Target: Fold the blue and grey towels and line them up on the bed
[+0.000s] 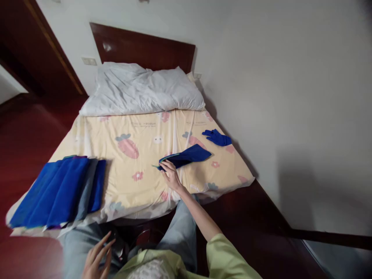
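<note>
My right hand (172,177) reaches over the bed, fingers closed on the near left end of a folded blue cloth (192,154). Green edging shows along that end, and the cloth's far end slants to the right across the sheet. Low in the view, my left hand (98,259) is over my lap with its fingers stretched out and nothing in them. At the bed's left corner lies an overlapping row of folded cloths (64,190), several blue and one grey-blue. Farther right, a small blue glove-like piece (217,138) lies by the bed's right edge.
A patterned cream sheet (151,141) covers the bed. White bedding (145,91) is bunched against the dark wooden headboard (145,48). A pale wall (285,97) stands close on the right, and dark red flooring (37,131) runs along the left.
</note>
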